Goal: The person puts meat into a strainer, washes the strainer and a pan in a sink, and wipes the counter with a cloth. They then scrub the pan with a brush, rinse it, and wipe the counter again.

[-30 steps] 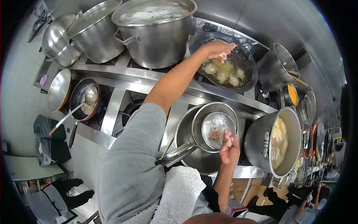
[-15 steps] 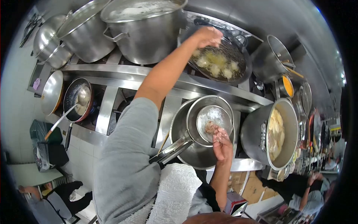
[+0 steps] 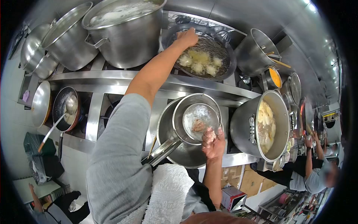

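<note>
My left hand (image 3: 188,37) is over the far left part of a wok (image 3: 231,61) of bubbling oil. Its fingers curl closed, and what is in them, if anything, is hidden. Several pale battered pieces (image 3: 199,63) float in the oil. My right hand (image 3: 213,143), dusted with white powder, has its fingers apart at the near right rim of a small metal bowl (image 3: 185,128). White powder (image 3: 201,111) and a pinkish-brown lump (image 3: 198,126) lie inside it. This bowl rests within a long-handled pan (image 3: 178,114), over a larger metal pot (image 3: 163,128).
Tall stockpots (image 3: 128,44) stand at the back left. A frying pan (image 3: 57,99) with a ladle (image 3: 71,104) sits at left. To the right is a deep pot (image 3: 244,130) of cloudy broth. A co-worker (image 3: 313,171) stands at far right; another person (image 3: 63,209) is at lower left.
My left hand has moved left over the wok, and its fingers now look curled in. My right hand has drawn back from the lump in the small bowl. The view has shifted right.
</note>
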